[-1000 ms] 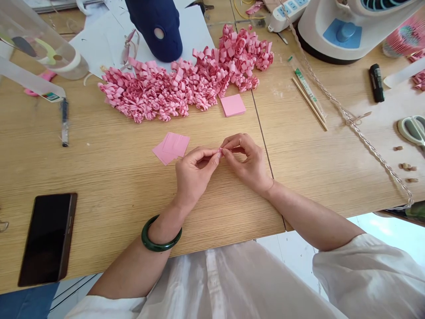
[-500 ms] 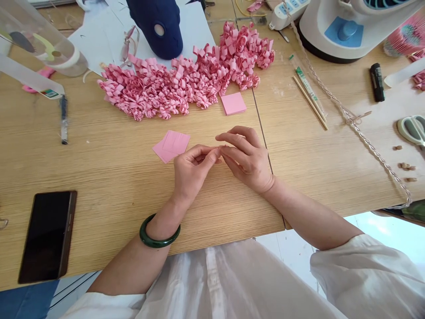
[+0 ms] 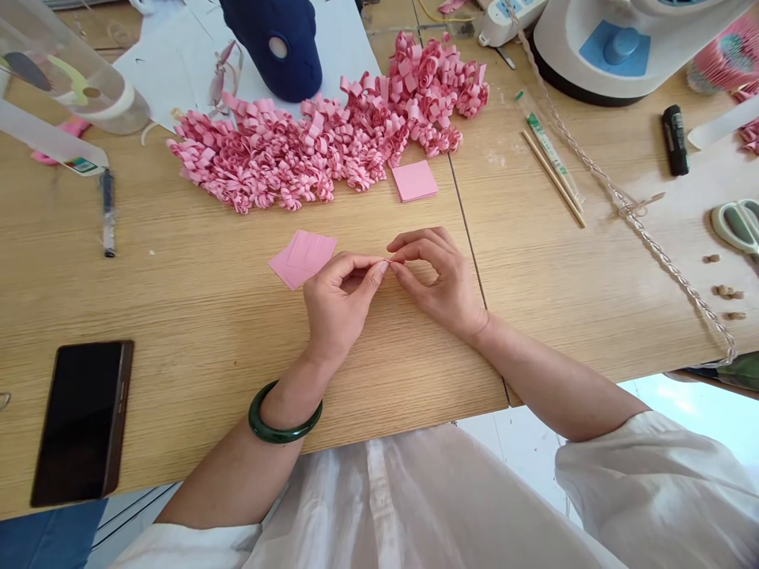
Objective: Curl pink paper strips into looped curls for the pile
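Observation:
My left hand (image 3: 341,296), with a dark green bangle (image 3: 285,412) on its wrist, is closed in a pinch. Against its fingertips, my right hand (image 3: 442,280) pinches with thumb and forefinger, the other fingers curved. Between the two pinches shows a sliver of a small pink paper piece (image 3: 390,261); most of it is hidden by the fingers. Just beyond my left hand lie a few overlapping pink paper squares (image 3: 301,259), marked with fine lines. A neat stack of pink squares (image 3: 415,181) sits farther back, below a long heap of curled pink paper flowers (image 3: 285,158).
A dark blue bottle (image 3: 276,47) stands behind the heap on white paper. At left are a phone (image 3: 80,423) and a clear container (image 3: 88,79). To the right lie wooden chopsticks (image 3: 554,178), a twisted cord (image 3: 658,253), a black marker (image 3: 674,141), scissors (image 3: 738,225) and a white appliance (image 3: 584,47).
My right hand's fingers have shifted from lying over the left fingertips to a thumb-and-forefinger pinch, with a rounder gap behind it. My left hand has moved slightly left. The view has tilted a little.

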Available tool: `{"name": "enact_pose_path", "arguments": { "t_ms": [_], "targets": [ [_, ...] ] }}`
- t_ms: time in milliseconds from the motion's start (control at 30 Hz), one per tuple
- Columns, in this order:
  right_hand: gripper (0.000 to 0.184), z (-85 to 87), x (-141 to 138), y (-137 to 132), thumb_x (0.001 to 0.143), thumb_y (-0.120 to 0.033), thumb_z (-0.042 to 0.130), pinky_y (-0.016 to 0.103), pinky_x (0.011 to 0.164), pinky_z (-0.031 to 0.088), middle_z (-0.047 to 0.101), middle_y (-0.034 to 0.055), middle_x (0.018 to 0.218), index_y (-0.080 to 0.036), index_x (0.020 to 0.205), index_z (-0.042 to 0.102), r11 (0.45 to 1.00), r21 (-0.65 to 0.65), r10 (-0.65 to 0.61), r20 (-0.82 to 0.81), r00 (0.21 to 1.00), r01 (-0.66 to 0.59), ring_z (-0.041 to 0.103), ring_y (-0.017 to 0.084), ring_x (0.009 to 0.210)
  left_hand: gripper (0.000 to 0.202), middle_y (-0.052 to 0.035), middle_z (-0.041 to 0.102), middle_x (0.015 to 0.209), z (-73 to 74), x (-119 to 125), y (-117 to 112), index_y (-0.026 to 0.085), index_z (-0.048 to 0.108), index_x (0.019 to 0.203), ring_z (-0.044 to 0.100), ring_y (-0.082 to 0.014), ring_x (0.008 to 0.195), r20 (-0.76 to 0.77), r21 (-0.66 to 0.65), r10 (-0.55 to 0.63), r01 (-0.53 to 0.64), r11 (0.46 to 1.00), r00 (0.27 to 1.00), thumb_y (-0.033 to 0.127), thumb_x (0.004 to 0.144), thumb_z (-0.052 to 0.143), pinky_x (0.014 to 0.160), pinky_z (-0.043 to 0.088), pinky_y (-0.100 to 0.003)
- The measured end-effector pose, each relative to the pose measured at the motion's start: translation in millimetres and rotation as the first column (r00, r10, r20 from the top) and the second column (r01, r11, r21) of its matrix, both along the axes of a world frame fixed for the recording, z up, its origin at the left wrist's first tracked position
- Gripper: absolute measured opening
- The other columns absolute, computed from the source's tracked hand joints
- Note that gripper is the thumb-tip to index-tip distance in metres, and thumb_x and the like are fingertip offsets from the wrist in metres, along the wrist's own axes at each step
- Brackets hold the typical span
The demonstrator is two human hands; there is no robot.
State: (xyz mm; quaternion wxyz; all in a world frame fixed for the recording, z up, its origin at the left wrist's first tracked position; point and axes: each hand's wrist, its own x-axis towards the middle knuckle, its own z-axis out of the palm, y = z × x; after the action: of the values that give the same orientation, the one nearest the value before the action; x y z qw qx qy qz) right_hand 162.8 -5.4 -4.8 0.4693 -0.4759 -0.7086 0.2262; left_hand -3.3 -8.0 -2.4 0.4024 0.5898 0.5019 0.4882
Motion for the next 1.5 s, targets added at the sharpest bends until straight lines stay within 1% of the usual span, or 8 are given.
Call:
{"name": "enact_pose_path", "arguments": {
  "t_ms": [267, 633, 833, 933, 1033, 1200, 1367, 1500],
  "targets": [
    [0.01, 0.7, -1.1, -1.5, 0.095, -0.027, 0.065, 0.038, 0.088, 0.057, 0.072, 0.0053, 0.1, -0.021, 0.087, 0.064, 0.982, -0.182, 0.011, -0.155, 0.988, -0.039, 0.065, 0.019, 0.097, 0.011, -0.002, 0.079, 0.087, 2.5, 3.0, 0.2, 0.022, 0.081, 0.086, 0.071, -0.014, 0.073, 0.114, -0.172, -0.006, 0.025, 0.985, 0.993, 0.03, 0.088, 0.073, 0.075, 0.058, -0.026],
    [0.013, -1.8, 3.3, 0.6, 0.097, -0.019, 0.057, 0.043, 0.09, 0.052, 0.072, 0.0026, 0.105, -0.026, 0.085, 0.056, 0.979, 0.205, -0.029, 0.211, 0.977, -0.015, 0.062, 0.022, 0.104, 0.014, 0.0004, 0.073, 0.073, 2.5, 8.3, 0.1, 0.021, 0.081, 0.079, 0.066, -0.0112, 0.07, 0.419, -0.363, 0.029, 0.138, 0.922, 0.908, 0.034, 0.076, 0.087, 0.075, 0.057, -0.025],
    [0.012, -4.1, 2.0, 2.5, 0.097, -0.021, 0.058, 0.044, 0.091, 0.053, 0.073, 0.0028, 0.108, -0.026, 0.087, 0.057, 0.967, 0.253, -0.015, 0.177, 0.984, -0.031, 0.062, 0.023, 0.107, 0.02, 0.001, 0.07, 0.069, 2.8, 5.8, 4.3, 0.019, 0.077, 0.073, 0.064, -0.0099, 0.065, 0.547, -0.406, 0.03, 0.234, 0.883, 0.837, 0.034, 0.072, 0.09, 0.069, 0.056, -0.024],
    [0.008, -6.3, -0.1, 3.8, 0.099, -0.03, 0.059, 0.038, 0.082, 0.057, 0.073, 0.0052, 0.1, -0.023, 0.096, 0.062, 0.99, 0.13, 0.043, 0.054, 0.998, -0.05, 0.065, 0.019, 0.094, 0.018, -0.0003, 0.073, 0.073, -2.9, 2.8, 7.8, 0.018, 0.078, 0.08, 0.066, -0.0098, 0.066, 0.423, -0.313, -0.008, 0.154, 0.937, 0.906, 0.035, 0.079, 0.085, 0.071, 0.055, -0.023],
    [0.03, -9.1, 0.2, 8.7, 0.096, -0.045, 0.064, 0.028, 0.072, 0.058, 0.073, 0.0052, 0.099, -0.021, 0.114, 0.062, 0.992, -0.121, -0.007, -0.213, 0.977, -0.019, 0.068, 0.015, 0.089, 0.018, -0.0008, 0.075, 0.079, -5.6, 2.7, 11.6, 0.018, 0.078, 0.082, 0.066, -0.009, 0.067, 0.376, -0.247, 0.031, 0.068, 0.967, 0.926, 0.034, 0.08, 0.083, 0.07, 0.055, -0.022],
    [0.042, -8.2, 5.2, 20.5, 0.089, -0.061, 0.067, 0.026, 0.068, 0.058, 0.07, 0.0022, 0.085, -0.019, 0.094, 0.069, 0.954, -0.298, -0.163, -0.5, 0.85, 0.008, 0.063, 0.011, 0.07, 0.012, -0.0001, 0.07, 0.074, 3.8, 4.1, 15.7, 0.013, 0.075, 0.077, 0.062, -0.0064, 0.064, 0.707, -0.457, 0.163, 0.27, 0.848, 0.688, 0.022, 0.076, 0.083, 0.07, 0.059, -0.021],
    [0.033, 1.4, -3.4, 16.5, 0.084, -0.051, 0.078, 0.028, 0.075, 0.061, 0.073, 0.0063, 0.104, -0.021, 0.098, 0.079, 0.94, -0.24, 0.083, -0.528, 0.845, -0.242, 0.069, 0.015, 0.092, 0.007, -0.0012, 0.069, 0.076, 14.0, 4.1, 16.9, 0.013, 0.075, 0.086, 0.063, -0.0043, 0.064, 0.795, -0.536, 0.249, 0.449, 0.714, 0.553, 0.01, 0.09, 0.069, 0.066, 0.057, -0.014],
    [0.029, 4.7, -14.7, 11.6, 0.081, -0.047, 0.081, 0.027, 0.076, 0.059, 0.073, 0.0057, 0.101, -0.021, 0.094, 0.081, 0.955, -0.17, 0.109, -0.557, 0.823, -0.242, 0.069, 0.014, 0.092, 0.012, 0.0, 0.065, 0.072, 18.4, 3.9, 17.7, 0.013, 0.072, 0.082, 0.057, -0.0019, 0.058, 0.835, -0.503, 0.246, 0.504, 0.702, 0.492, 0.007, 0.091, 0.067, 0.056, 0.05, -0.01]
  ]
}}
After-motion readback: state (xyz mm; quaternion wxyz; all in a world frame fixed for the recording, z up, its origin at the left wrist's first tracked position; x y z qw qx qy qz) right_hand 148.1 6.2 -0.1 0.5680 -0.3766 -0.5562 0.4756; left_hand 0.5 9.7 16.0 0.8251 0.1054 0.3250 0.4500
